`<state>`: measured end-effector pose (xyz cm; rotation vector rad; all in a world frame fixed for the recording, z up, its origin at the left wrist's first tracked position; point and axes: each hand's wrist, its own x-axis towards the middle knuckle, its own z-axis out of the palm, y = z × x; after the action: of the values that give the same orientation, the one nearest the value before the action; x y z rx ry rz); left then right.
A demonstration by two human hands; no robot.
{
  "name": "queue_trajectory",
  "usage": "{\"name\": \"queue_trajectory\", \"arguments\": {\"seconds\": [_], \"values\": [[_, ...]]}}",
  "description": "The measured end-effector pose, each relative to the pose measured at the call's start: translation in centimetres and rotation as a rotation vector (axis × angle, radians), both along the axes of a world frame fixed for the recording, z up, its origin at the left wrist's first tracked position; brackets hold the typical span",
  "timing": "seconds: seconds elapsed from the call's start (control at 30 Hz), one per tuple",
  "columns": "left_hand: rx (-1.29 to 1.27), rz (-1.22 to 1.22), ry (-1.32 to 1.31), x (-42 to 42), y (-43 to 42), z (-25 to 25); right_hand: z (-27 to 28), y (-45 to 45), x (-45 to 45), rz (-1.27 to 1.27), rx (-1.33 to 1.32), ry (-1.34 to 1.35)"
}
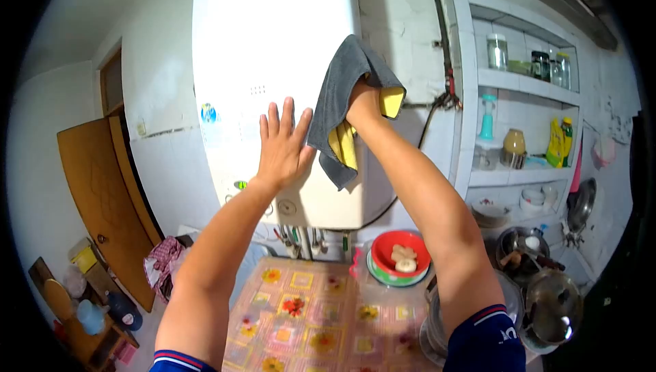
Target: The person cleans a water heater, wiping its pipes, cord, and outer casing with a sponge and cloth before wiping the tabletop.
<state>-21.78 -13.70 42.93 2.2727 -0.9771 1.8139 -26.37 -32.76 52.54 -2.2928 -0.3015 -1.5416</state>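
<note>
A tall white wall-mounted water heater fills the middle of the view, with dials and a small green display near its bottom. My left hand lies flat on its front, fingers spread and holding nothing. A grey cloth with a yellow underside drapes over my right hand at the heater's right edge. The cloth hides most of the fingers of that hand, which holds it against the heater. Pipes and valves hang below the casing.
Below stands a table with a flowered cover, bearing a red bowl of pale food pieces. Pots and lids crowd the right. Tiled shelves hold jars and bottles. At left is a wooden door, standing ajar.
</note>
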Motion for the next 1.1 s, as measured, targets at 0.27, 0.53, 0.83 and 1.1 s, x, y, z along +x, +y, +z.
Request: {"name": "queue_trajectory", "arguments": {"seconds": [0.27, 0.53, 0.83, 1.1], "values": [[-0.047, -0.055, 0.006, 0.0, -0.2, 0.0, 12.1, -1.8, 2.8, -0.016, -0.089, -0.178], [-0.062, -0.066, -0.009, 0.4, -0.3, -0.5, 20.1, -5.8, 9.2, -0.128, -0.313, -0.320], [-0.014, -0.001, -0.088, 0.8, -0.5, -0.3, 7.0, -6.9, 10.8, 0.157, -0.195, -0.331], [0.204, -0.003, -0.188, 0.2, -4.0, 2.1, 6.7, -6.1, 10.1, 0.373, -0.252, -0.484]]}}
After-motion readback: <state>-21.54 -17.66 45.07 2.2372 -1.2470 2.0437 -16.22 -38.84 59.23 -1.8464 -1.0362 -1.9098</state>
